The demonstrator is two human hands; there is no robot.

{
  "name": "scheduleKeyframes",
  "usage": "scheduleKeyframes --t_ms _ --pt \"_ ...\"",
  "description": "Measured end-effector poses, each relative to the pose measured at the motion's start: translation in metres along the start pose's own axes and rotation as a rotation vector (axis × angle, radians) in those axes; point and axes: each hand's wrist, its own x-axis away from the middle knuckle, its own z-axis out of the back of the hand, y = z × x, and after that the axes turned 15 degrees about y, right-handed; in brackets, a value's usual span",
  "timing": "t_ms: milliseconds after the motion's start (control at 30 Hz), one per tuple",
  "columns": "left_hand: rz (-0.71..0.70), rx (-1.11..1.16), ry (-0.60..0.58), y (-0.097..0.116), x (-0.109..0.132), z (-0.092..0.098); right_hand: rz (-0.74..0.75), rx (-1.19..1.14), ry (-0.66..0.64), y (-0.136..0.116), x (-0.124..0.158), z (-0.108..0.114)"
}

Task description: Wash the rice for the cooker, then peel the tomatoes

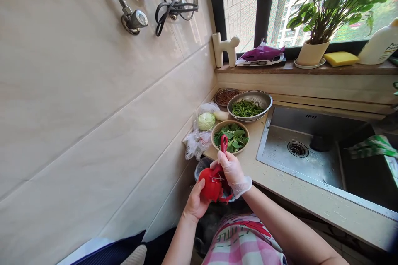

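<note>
My bare left hand (195,203) is wrapped round a red, round tomato (209,187). My right hand (234,173), in a clear plastic glove, grips a red-handled peeler (224,142). The handle's looped end points up and away from me, and the blade lies against the tomato's right side. From that side hangs a curling strip of red peel (226,198). Beneath both hands is a bin (200,165) with a clear plastic liner, partly hidden by them. Just beyond my right hand stands a round basket (214,143) of leafy greens.
On the counter (253,140) are a metal colander (268,105) of green stalks, a bowl of brown bits (225,97) and a bagged cabbage (206,121). A steel sink (280,132) lies right. The windowsill holds a potted plant (312,53) and yellow sponge (341,59).
</note>
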Motion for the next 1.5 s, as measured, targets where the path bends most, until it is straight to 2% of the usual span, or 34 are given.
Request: scheduleKeyframes --t_ms 233,433,600,700,833,933,1067,1200,1367,1500 --pt "-0.092 -0.055 -0.104 0.015 -0.001 0.005 -0.061 0.033 -0.141 -0.011 -0.003 -0.004" --pt "-0.055 -0.149 -0.27 0.022 -0.002 0.007 -0.102 0.115 -0.149 -0.012 -0.006 -0.006" --pt "0.038 -0.242 -0.373 0.033 -0.003 0.007 -0.122 0.13 -0.153 -0.01 0.0 -0.006" --pt "0.022 -0.234 -0.347 0.034 -0.004 0.004 -0.075 0.106 -0.102 -0.01 0.002 -0.005" --pt "-0.081 -0.067 -0.121 0.016 -0.005 -0.001 0.045 0.076 0.034 -0.009 0.0 -0.003" --pt "-0.057 0.035 -0.026 0.0 -0.004 -0.003 0.066 0.061 0.035 -0.007 -0.003 -0.001" --pt "0.018 0.006 -0.121 -0.003 0.0 -0.002 0.046 0.045 -0.066 -0.006 -0.004 0.001" --pt "-0.054 -0.036 -0.154 0.005 0.001 0.002 -0.007 0.106 -0.158 -0.01 -0.003 0.002" --pt "-0.034 -0.145 -0.31 0.01 0.002 0.003 0.009 0.154 -0.109 -0.01 -0.006 0.002" --pt "-0.024 -0.158 -0.345 0.018 0.0 0.001 -0.023 0.169 -0.099 -0.012 -0.006 0.001"
